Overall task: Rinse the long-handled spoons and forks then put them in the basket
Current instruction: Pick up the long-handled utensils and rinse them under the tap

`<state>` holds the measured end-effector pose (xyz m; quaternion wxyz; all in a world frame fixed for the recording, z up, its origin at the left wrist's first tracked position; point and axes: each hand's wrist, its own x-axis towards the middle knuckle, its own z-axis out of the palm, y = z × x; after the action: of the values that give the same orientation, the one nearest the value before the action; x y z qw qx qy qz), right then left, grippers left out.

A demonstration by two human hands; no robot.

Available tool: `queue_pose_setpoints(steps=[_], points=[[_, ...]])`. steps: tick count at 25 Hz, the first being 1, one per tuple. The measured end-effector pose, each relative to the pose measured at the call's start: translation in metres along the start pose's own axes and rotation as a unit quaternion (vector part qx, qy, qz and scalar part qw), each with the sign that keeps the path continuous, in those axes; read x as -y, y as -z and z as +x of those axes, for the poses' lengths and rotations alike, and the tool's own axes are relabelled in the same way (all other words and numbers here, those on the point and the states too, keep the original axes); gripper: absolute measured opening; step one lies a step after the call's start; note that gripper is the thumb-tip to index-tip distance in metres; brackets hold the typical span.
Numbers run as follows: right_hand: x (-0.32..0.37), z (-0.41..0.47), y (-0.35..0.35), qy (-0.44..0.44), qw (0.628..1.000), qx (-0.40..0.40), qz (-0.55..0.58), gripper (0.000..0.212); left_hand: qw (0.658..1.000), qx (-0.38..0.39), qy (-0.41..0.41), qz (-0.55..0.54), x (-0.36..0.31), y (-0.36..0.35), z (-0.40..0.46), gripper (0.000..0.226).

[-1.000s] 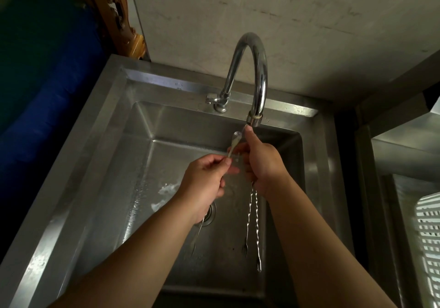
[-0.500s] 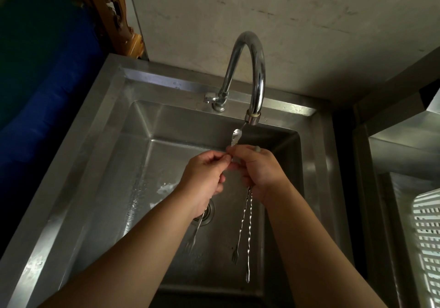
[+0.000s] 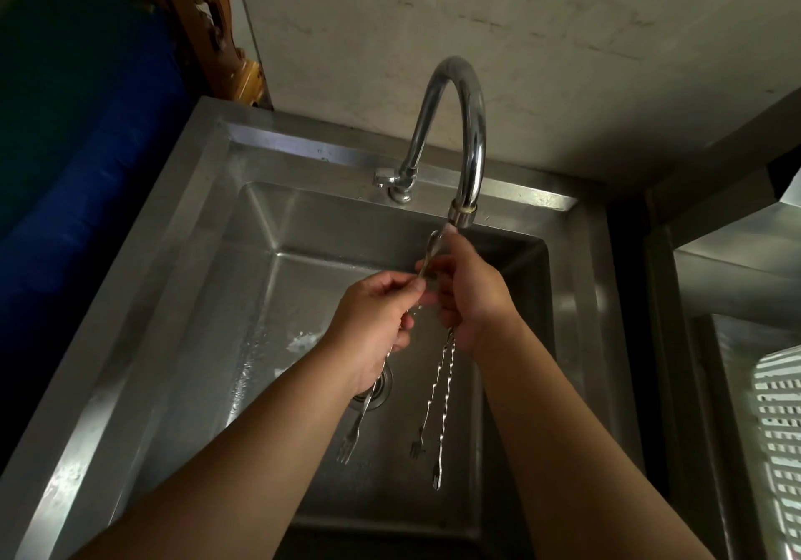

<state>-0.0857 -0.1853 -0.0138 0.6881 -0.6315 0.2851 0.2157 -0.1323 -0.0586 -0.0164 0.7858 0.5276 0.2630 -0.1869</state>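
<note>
My right hand (image 3: 470,299) grips two twisted long-handled forks (image 3: 437,403). They hang below it over the sink (image 3: 268,282), prongs down. My left hand (image 3: 376,321) pinches a third piece (image 3: 427,256): its spoon bowl sits just under the tap (image 3: 466,143) between my hands, its forked end below my left wrist, above the drain (image 3: 381,390). I cannot tell whether water is running.

Risks, as I judge them: wet, thin handles could slip from a pinch and drop to the sink floor. The hanging prongs could tangle or knock together. The basket (image 3: 780,429) lies well to my right, so dripping in transit is likely.
</note>
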Motion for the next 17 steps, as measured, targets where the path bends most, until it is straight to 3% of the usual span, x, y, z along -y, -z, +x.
queue_pose_setpoints(steps=[2,7,17], points=[[0.001,-0.002,0.002,0.004,1.0,0.017,0.01,0.057,1.0,-0.001,-0.001,-0.004,0.0,0.0,0.0,0.008],[-0.008,-0.011,0.005,0.048,0.997,0.044,-0.039,0.017,1.0,-0.012,-0.006,-0.015,0.002,0.002,0.003,0.006],[-0.008,-0.011,0.012,0.057,0.998,0.034,0.001,0.008,0.999,-0.024,0.0,-0.027,-0.002,-0.006,0.007,0.012]])
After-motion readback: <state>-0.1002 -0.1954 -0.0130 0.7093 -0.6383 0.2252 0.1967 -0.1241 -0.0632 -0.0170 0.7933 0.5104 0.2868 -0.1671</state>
